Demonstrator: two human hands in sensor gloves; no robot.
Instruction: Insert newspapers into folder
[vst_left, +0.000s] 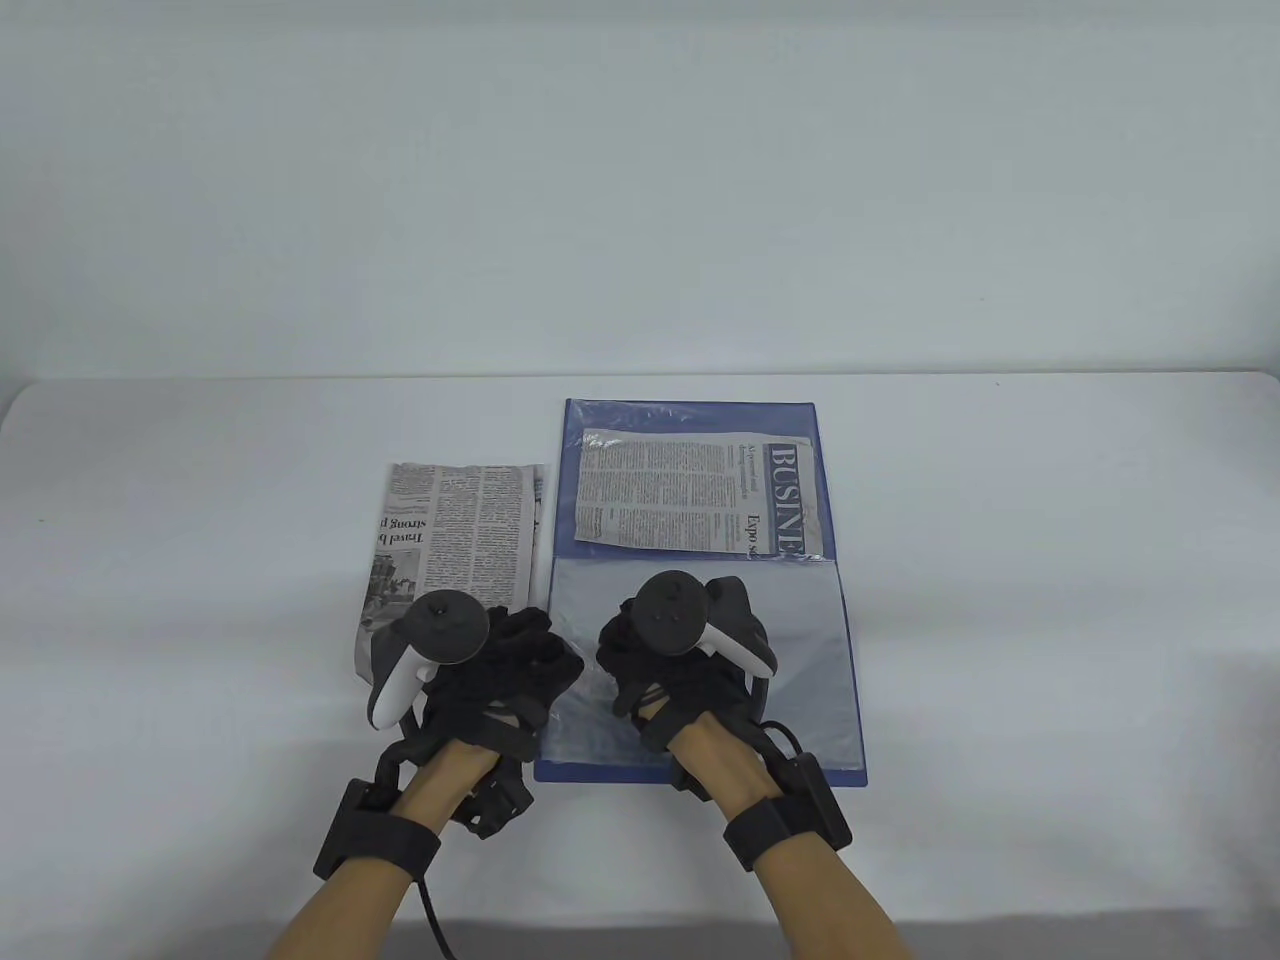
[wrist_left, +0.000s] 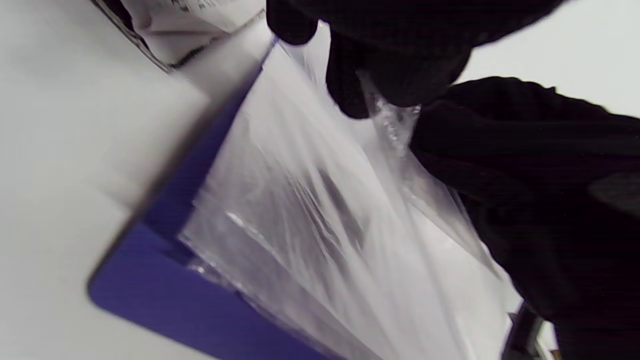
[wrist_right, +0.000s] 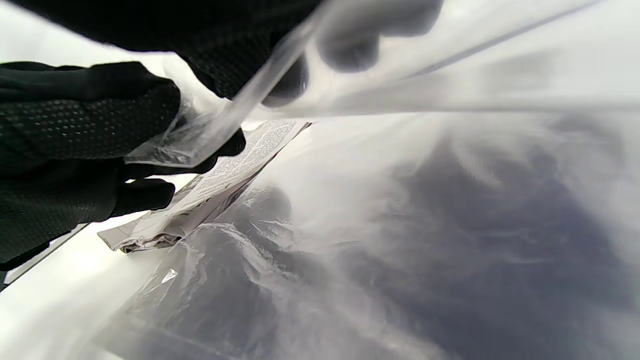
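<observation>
Blue plastic folder (vst_left: 838, 640) lies open on the white table (vst_left: 1050, 560), its long axis running away from the person; every place below is given from it. From the table view, one newspaper (vst_left: 700, 492) already sits in the folder's far half, while the loose newspaper (vst_left: 450, 550) lies just off the folder's left edge, long axis parallel to the spine line. The near clear sleeve (vst_left: 800, 650) holds no paper that I can see. Left hand (vst_left: 500, 670) sits at the folder's near left edge, between the loose paper and the sleeve; right hand (vst_left: 690, 650) is over the sleeve itself. From the left wrist view, the left fingers (wrist_left: 350, 90) pinch a bunched corner of clear film above the folder's blue corner, the right glove pressed close alongside. From the right wrist view, the right fingers (wrist_right: 280, 75) grip the lifted top film, one fingertip showing through it, and the left glove pinches the same film edge; the loose paper's near end shows beyond the folder's left edge. My judgement: the sleeve mouth is being parted, and the left hand, being nearer, is the likely one to feed the loose paper rightward in.
</observation>
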